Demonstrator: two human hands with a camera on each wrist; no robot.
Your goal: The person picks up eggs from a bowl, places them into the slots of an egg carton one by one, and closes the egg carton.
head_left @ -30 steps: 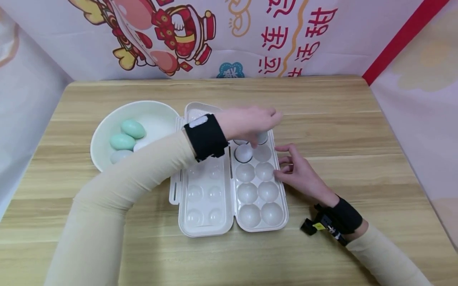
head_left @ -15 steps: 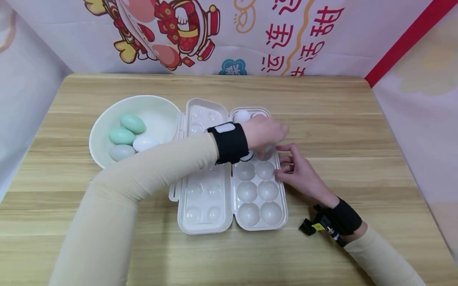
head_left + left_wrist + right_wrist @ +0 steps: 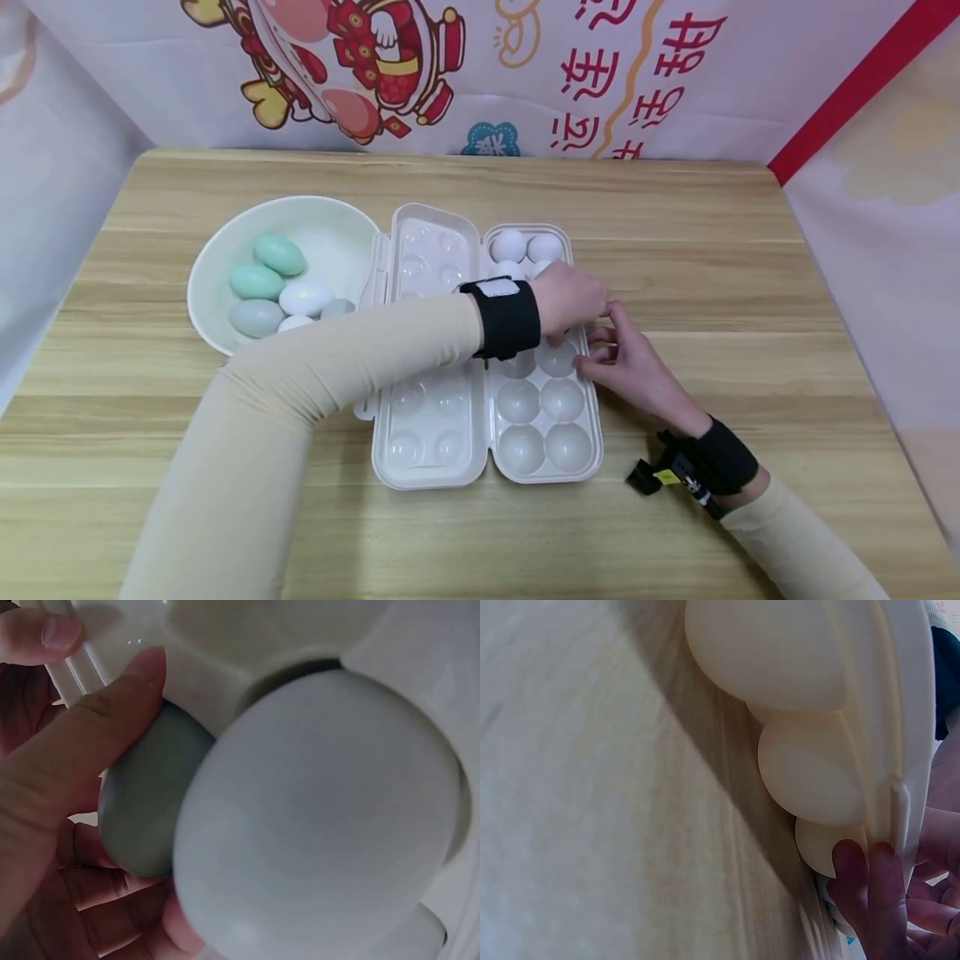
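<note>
My left hand (image 3: pixel 568 297) reaches across the open white plastic egg box (image 3: pixel 522 481), palm down. In the left wrist view its thumb and fingers pinch a grey-green egg (image 3: pixel 146 802), low at a cup beside a large white egg (image 3: pixel 315 817). The head view hides that held egg under the hand. White eggs (image 3: pixel 508 247) sit in the far cups; the near cups hold nothing. My right hand (image 3: pixel 637 367) rests against the box's right edge, fingertips (image 3: pixel 850 862) touching the outer wall just under the rim.
A white bowl (image 3: pixel 201 275) stands at the left, holding several green, grey and white eggs (image 3: pixel 279 254). The box lid (image 3: pixel 429 479) lies folded back toward the bowl. Wooden table (image 3: pixel 712 242) surrounds them, with a printed cloth (image 3: pixel 675 92) behind.
My left hand has moved toward me and slightly right along the box, uncovering white eggs in the far cups. My right hand stays at the box's edge.
</note>
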